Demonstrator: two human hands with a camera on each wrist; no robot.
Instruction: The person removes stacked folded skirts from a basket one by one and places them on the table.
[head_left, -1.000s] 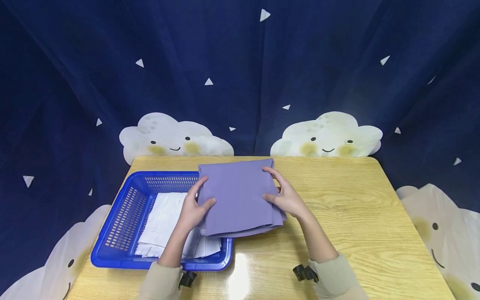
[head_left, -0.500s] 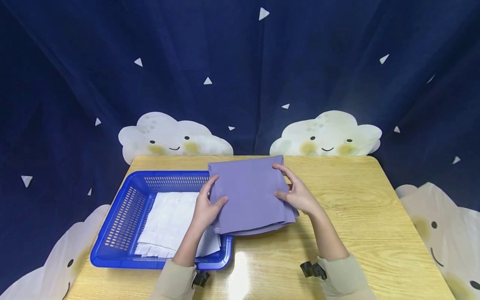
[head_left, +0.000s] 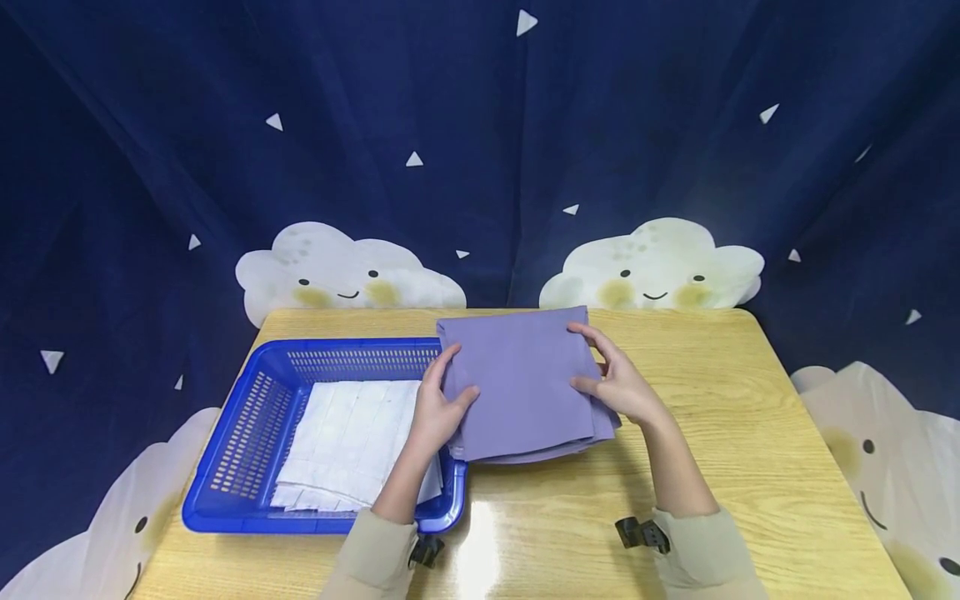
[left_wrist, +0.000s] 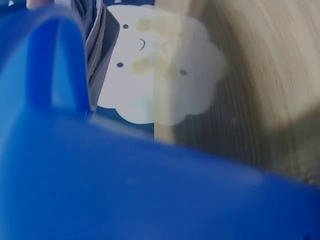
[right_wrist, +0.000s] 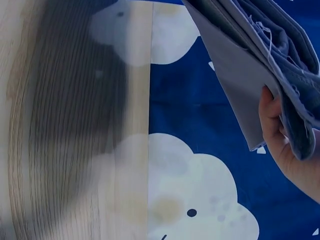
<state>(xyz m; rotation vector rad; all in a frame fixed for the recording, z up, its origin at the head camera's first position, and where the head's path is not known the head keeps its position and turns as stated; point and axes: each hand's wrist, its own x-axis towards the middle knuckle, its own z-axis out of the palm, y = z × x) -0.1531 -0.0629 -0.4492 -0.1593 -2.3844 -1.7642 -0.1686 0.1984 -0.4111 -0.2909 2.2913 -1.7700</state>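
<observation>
A folded purple cloth (head_left: 525,383), thick with several layers, is held up between both hands in the head view. My left hand (head_left: 438,415) grips its left side, thumb on top, beside the right end of the blue basket (head_left: 330,525). Gripping the opposite side is my right hand (head_left: 621,385), with its thumb and a finger on the upper face. In the right wrist view the layered cloth (right_wrist: 232,75) shows frayed edges and loose threads, and fingers (right_wrist: 270,117) press its underside. The basket's wall (left_wrist: 125,185) fills much of the left wrist view, hiding most of the left hand.
White folded cloths (head_left: 348,442) lie in the basket, which stands on the left of the wooden table (head_left: 750,433). Behind the table hangs a dark blue curtain (head_left: 480,125) printed with clouds and triangles.
Both hands have carried the purple cloth to the right and slightly away, from over the basket's right part to just past its right end. More of the white cloths shows now.
</observation>
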